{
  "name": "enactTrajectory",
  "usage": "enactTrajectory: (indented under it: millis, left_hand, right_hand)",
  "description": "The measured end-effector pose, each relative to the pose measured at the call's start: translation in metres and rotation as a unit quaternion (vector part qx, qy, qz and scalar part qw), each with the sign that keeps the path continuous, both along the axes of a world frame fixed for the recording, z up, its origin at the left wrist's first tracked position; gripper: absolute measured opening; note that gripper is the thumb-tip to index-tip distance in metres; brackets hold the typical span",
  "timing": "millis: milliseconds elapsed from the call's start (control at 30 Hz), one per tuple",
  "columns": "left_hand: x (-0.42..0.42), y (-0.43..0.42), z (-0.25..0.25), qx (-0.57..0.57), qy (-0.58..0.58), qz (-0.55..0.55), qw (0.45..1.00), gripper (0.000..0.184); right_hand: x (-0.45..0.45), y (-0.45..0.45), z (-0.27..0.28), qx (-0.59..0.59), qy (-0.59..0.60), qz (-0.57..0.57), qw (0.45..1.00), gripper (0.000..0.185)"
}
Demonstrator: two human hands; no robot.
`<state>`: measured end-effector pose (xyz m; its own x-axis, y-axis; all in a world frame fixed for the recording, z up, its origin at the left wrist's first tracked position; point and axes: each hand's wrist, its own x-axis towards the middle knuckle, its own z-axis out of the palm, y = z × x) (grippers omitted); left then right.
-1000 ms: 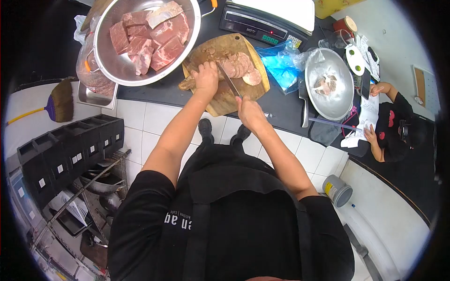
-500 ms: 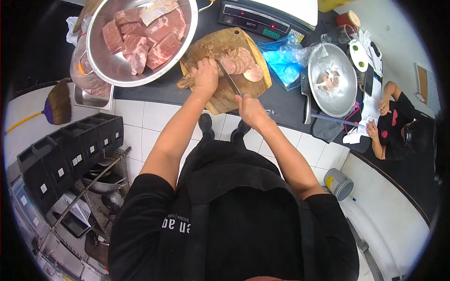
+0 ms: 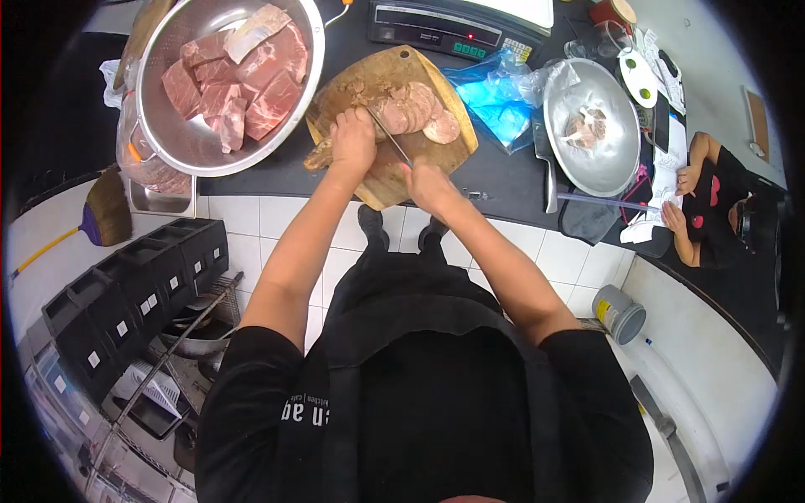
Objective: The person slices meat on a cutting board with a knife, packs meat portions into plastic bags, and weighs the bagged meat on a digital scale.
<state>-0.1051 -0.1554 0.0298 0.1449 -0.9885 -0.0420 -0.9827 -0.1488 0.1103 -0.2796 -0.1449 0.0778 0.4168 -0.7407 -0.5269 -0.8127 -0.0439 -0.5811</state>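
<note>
My left hand is closed over a piece of cooked meat, pressing it on the wooden cutting board. One brown end shows on the hand's left; the rest lies hidden under the fingers. In my right hand is the handle of a knife, whose blade slants up and left, right beside my left fingers. Overlapping round meat slices lie just right of the blade, with one slice at the right end. Small brown scraps sit near the board's upper left.
A large colander of raw meat chunks stands left of the board. Behind it is a scale. To the right are a blue plastic bag, a cleaver and a metal bowl. Another person's hands rest by papers at far right.
The whole view has shifted a little, so the counter things appear further left. Both hands and the knife keep nearly the same place on the board, the blade still beside my left fingers.
</note>
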Motion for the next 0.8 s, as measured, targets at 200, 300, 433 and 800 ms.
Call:
enactTrajectory:
  millis: [200,300,433,800]
  left_hand:
    - [0.001,0.000,0.009,-0.049,-0.002,-0.042,0.998,0.029]
    - [0.002,-0.001,0.011,-0.031,0.008,-0.029,0.999,0.036]
    - [0.003,0.000,0.011,-0.027,0.011,-0.049,0.998,0.045]
    - [0.004,0.001,0.023,0.013,0.005,-0.006,1.000,0.052]
  right_hand:
    - [0.002,-0.008,-0.014,-0.008,-0.023,0.000,1.000,0.046]
    - [-0.006,-0.003,-0.015,0.006,-0.021,0.015,1.000,0.046]
    - [0.014,-0.017,-0.024,0.004,-0.021,-0.002,1.000,0.047]
    - [-0.022,-0.025,0.012,0.011,-0.042,0.004,0.999,0.048]
